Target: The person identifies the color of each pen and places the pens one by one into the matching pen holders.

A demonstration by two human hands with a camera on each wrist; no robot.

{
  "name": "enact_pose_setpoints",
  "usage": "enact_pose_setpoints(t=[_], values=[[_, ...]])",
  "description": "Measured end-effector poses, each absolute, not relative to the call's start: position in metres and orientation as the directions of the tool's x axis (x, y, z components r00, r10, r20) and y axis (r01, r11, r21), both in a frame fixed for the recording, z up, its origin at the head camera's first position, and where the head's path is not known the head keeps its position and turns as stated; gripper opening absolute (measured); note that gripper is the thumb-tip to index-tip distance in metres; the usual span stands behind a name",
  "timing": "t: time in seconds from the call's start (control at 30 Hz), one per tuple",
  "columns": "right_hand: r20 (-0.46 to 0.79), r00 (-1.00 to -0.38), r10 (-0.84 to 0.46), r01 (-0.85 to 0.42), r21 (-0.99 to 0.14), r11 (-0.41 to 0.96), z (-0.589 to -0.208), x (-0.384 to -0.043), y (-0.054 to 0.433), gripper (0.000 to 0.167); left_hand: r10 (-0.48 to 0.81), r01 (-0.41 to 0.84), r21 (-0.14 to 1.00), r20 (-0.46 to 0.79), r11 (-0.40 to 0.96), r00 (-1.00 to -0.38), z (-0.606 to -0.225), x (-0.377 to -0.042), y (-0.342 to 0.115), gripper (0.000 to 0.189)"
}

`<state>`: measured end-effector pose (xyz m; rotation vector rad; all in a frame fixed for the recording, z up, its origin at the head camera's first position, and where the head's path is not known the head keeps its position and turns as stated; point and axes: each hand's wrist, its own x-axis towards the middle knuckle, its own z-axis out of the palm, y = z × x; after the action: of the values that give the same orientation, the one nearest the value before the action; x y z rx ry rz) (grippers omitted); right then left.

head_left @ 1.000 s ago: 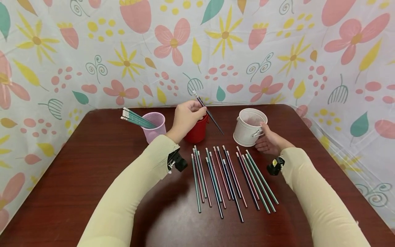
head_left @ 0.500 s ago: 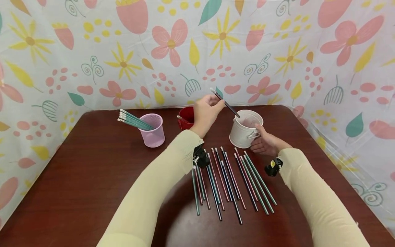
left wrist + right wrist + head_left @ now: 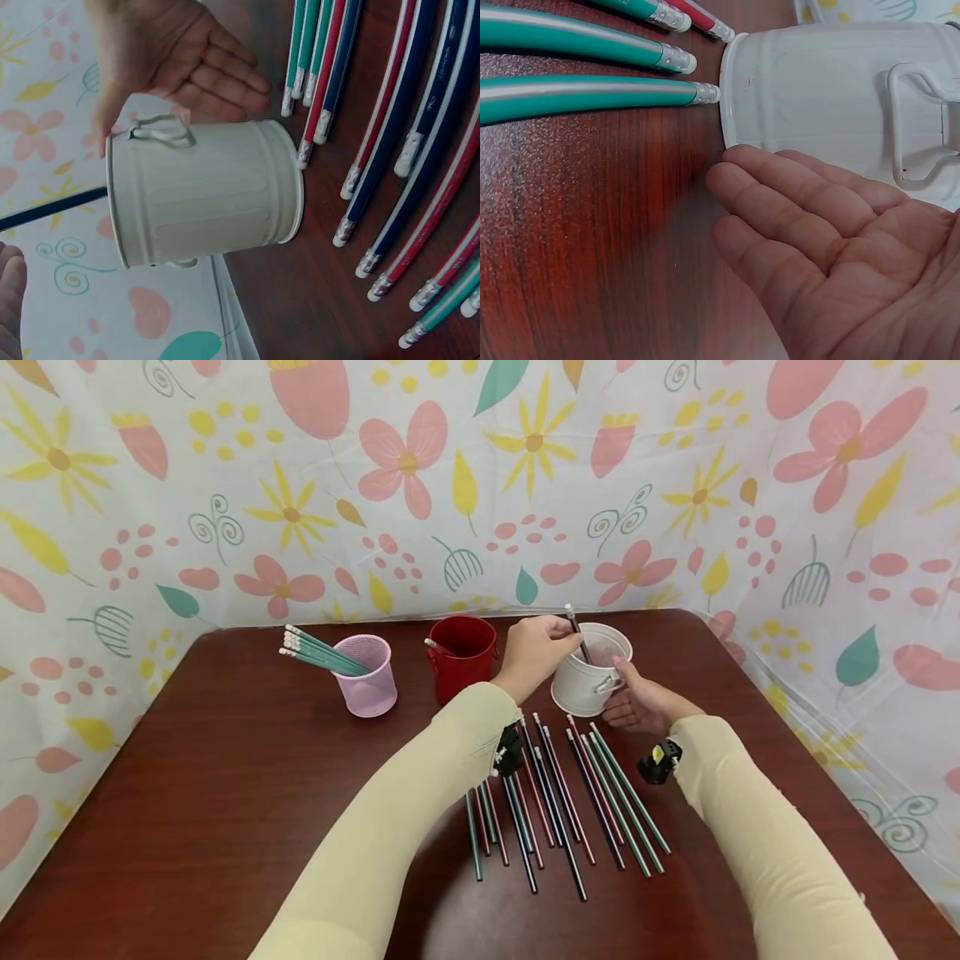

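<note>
My left hand (image 3: 536, 653) pinches a dark pencil (image 3: 584, 648) near its white eraser end. The pencil's lower end is inside the white metal bucket (image 3: 579, 690), where its tip is hidden. In the left wrist view, the pencil's dark shaft (image 3: 56, 206) runs into the bucket's mouth. My right hand (image 3: 643, 703) rests against the bucket's right side, thumb at the rim beside the wire handle. Its other fingers (image 3: 780, 202) lie fairly straight along the bucket's wall in the right wrist view.
Left of the white bucket stands a red bucket (image 3: 459, 677) with a pencil (image 3: 441, 647) leaning in it. Farther left, a pink mesh cup (image 3: 372, 693) holds several teal pencils (image 3: 318, 652). Several red, green and dark blue pencils (image 3: 573, 860) lie in a row on the brown table (image 3: 225, 793).
My left hand has moved right from over the red bucket to the white one, carrying the dark pencil, whose lower end is now inside. My right hand stays at the white bucket.
</note>
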<state>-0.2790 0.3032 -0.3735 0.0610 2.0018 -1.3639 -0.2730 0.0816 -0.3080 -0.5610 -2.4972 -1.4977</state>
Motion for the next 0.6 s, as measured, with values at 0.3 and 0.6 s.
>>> enact_pose_setpoints(t=[0.3, 0.6], values=[[-0.564, -0.76, -0.323, 0.408, -0.801, 0.437, -0.375, -0.278, 0.299, 0.113, 0.256, 0.367, 0.79, 0.272, 0.491, -0.928, -0.309, -0.274, 0.08, 0.02], [-0.538, -0.779, -0.323, 0.389, -0.818, 0.424, -0.377, -0.277, 0.304, 0.113, 0.27, 0.301, 0.841, 0.193, 0.45, -0.943, -0.31, -0.275, 0.053, 0.027]])
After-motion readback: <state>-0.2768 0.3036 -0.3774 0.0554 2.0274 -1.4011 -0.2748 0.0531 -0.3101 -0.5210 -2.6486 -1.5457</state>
